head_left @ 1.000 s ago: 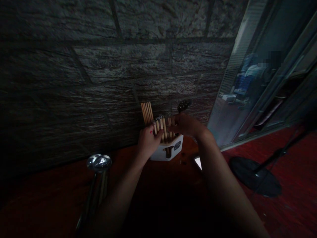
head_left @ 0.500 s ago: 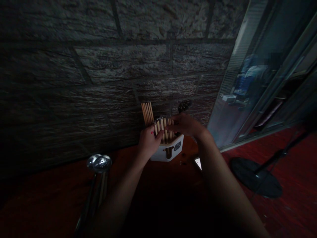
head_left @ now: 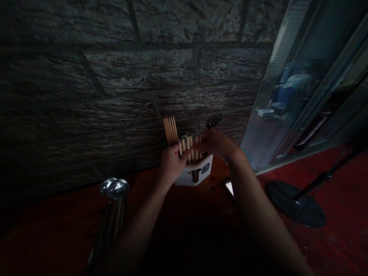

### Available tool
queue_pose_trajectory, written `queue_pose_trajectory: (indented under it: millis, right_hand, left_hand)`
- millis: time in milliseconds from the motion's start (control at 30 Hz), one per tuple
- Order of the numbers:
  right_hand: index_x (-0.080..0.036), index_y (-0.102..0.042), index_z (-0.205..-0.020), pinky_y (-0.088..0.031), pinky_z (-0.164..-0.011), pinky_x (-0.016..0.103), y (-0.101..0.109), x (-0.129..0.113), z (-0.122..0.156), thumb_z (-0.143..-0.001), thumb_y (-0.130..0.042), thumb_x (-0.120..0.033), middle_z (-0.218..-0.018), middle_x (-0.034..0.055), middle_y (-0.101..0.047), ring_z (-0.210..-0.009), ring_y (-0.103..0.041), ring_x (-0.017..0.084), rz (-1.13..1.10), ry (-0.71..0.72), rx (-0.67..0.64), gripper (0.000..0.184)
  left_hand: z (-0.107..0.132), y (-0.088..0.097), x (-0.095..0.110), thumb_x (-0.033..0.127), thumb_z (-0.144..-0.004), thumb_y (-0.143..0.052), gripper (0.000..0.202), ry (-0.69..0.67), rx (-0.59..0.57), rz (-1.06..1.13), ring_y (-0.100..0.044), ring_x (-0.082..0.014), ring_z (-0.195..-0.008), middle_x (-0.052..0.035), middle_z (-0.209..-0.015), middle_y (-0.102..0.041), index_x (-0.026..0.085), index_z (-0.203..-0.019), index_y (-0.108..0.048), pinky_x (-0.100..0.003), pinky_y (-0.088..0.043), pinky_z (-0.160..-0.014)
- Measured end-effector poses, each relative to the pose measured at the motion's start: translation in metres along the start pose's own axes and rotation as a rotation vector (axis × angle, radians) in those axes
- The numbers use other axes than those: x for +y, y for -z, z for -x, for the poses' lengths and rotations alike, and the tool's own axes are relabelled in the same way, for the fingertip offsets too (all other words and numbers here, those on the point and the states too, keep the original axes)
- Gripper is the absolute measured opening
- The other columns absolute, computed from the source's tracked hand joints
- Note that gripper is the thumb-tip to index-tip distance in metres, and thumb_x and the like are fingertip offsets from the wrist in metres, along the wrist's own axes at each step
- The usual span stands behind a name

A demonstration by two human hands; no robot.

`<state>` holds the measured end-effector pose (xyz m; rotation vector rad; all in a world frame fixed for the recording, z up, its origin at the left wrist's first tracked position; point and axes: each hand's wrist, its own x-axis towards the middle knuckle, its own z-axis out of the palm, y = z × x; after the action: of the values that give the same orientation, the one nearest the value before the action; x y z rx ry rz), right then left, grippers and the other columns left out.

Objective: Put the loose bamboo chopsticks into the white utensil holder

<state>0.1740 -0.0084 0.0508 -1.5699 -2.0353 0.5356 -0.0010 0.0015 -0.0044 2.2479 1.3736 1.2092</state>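
Observation:
A white utensil holder point(head_left: 184, 178) with a dark label and a cut-out stands on the reddish-brown table against the wall. Several light wooden chopsticks point(head_left: 190, 147) rise from it in a row. My left hand point(head_left: 172, 163) wraps round the left side of the row, thumb across the front. My right hand point(head_left: 215, 142) is closed at the right side of the row, fingertips on the chopsticks. Behind my left hand, a separate bundle of chopsticks point(head_left: 170, 130) stands higher. A dark slotted ladle head point(head_left: 214, 120) shows above my right hand. The hands hide the holder's inside.
Metal ladles point(head_left: 119, 188) lie at the table's left. A lit phone point(head_left: 229, 188) lies beside my right forearm. A stone-block wall point(head_left: 143, 73) rises behind. At the right are a glass door with a person beyond it, and a round black stand base point(head_left: 296, 203) on red floor.
The view has shifted very slightly. Both hands stay at the chopsticks in nearly the same pose, and nothing has clearly been taken or let go.

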Motion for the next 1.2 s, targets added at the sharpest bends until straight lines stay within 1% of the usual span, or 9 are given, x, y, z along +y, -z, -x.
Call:
queue_pose_trajectory:
  millis: [233,433,533,633,700,833,933,1033,1200]
  right_hand:
    - [-0.013,-0.067,-0.073,-0.038,-0.049,0.020,0.000,0.000,0.000,-0.076,-0.066,-0.030,-0.064,0.0046,-0.067,-0.055,-0.058,0.011,0.017,-0.012,-0.002,0.017]
    - [-0.014,-0.067,-0.071,-0.038,-0.049,0.021,0.002,0.004,0.000,-0.075,-0.067,-0.029,-0.064,0.0055,-0.068,-0.057,-0.061,0.014,0.041,0.004,-0.038,0.016]
    - [-0.013,-0.067,-0.073,-0.038,-0.050,0.021,0.004,0.003,0.002,-0.076,-0.066,-0.027,-0.067,0.0063,-0.070,-0.059,-0.062,0.014,0.053,0.004,-0.035,0.014]
    - [-0.013,-0.067,-0.073,-0.039,-0.050,0.021,0.005,0.001,0.003,-0.079,-0.064,-0.027,-0.068,0.0076,-0.070,-0.060,-0.062,0.014,0.070,-0.024,-0.030,0.016]
    - [-0.013,-0.068,-0.073,-0.039,-0.050,0.022,0.006,0.001,0.004,-0.080,-0.064,-0.030,-0.068,0.0083,-0.070,-0.059,-0.062,0.014,0.088,-0.044,-0.030,0.018]
    - [-0.013,-0.070,-0.075,-0.039,-0.051,0.023,0.007,0.000,0.004,-0.081,-0.062,-0.031,-0.069,0.0090,-0.071,-0.061,-0.062,0.014,0.104,-0.030,-0.029,0.020]
    - [-0.012,-0.070,-0.075,-0.040,-0.051,0.023,0.007,-0.001,0.004,-0.081,-0.061,-0.029,-0.069,0.0092,-0.070,-0.059,-0.062,0.014,0.117,-0.030,-0.030,0.019]
    - [-0.012,-0.070,-0.077,-0.041,-0.052,0.023,0.006,-0.003,0.004,-0.081,-0.058,-0.025,-0.068,0.0088,-0.070,-0.059,-0.062,0.014,0.115,-0.022,-0.023,0.018]
    - [-0.014,-0.069,-0.075,-0.041,-0.055,0.024,0.006,-0.006,0.007,-0.082,-0.058,-0.027,-0.068,0.0084,-0.069,-0.063,-0.062,0.015,0.131,0.017,0.034,0.019]
  left_hand:
    - [0.000,-0.003,-0.007,0.025,-0.083,-0.062,0.021,-0.038,0.004,0.105,-0.070,-0.0204,-0.083,-0.0089,-0.093,-0.075,0.017,-0.101,-0.068,-0.031,-0.055,-0.074]
    - [-0.001,-0.006,-0.012,0.029,-0.083,-0.062,0.025,-0.020,0.001,0.161,-0.070,-0.0209,-0.086,-0.0085,-0.093,-0.074,0.019,-0.105,-0.067,-0.032,-0.055,-0.074]
    - [-0.002,-0.001,-0.012,0.033,-0.083,-0.062,0.027,0.010,-0.015,0.190,-0.070,-0.0210,-0.084,-0.0091,-0.092,-0.075,0.018,-0.106,-0.066,-0.031,-0.055,-0.071]
    - [-0.002,0.010,-0.009,0.035,-0.085,-0.060,0.030,0.032,-0.055,0.225,-0.070,-0.0203,-0.081,-0.0094,-0.091,-0.075,0.017,-0.108,-0.066,-0.029,-0.054,-0.069]
    - [-0.003,0.018,-0.006,0.036,-0.087,-0.057,0.028,0.039,-0.108,0.246,-0.070,-0.0193,-0.080,-0.0093,-0.090,-0.075,0.015,-0.103,-0.067,-0.028,-0.053,-0.068]
    - [-0.003,0.030,-0.003,0.034,-0.088,-0.053,0.025,0.020,-0.200,0.197,-0.067,-0.0169,-0.071,-0.0074,-0.078,-0.073,0.015,-0.082,-0.067,-0.025,-0.048,-0.060]
    - [-0.002,0.032,-0.002,0.033,-0.089,-0.050,0.028,-0.014,-0.198,0.100,-0.062,-0.0147,-0.060,-0.0053,-0.068,-0.069,0.016,-0.074,-0.066,-0.024,-0.043,-0.052]
    - [0.000,0.033,0.001,0.031,-0.089,-0.049,0.028,-0.038,-0.184,0.064,-0.059,-0.0136,-0.057,-0.0044,-0.064,-0.067,0.017,-0.072,-0.067,-0.023,-0.040,-0.050]
    - [0.002,0.037,0.008,0.029,-0.088,-0.047,0.029,-0.034,-0.169,0.020,-0.055,-0.0127,-0.051,-0.0038,-0.058,-0.064,0.017,-0.068,-0.065,-0.023,-0.037,-0.047]
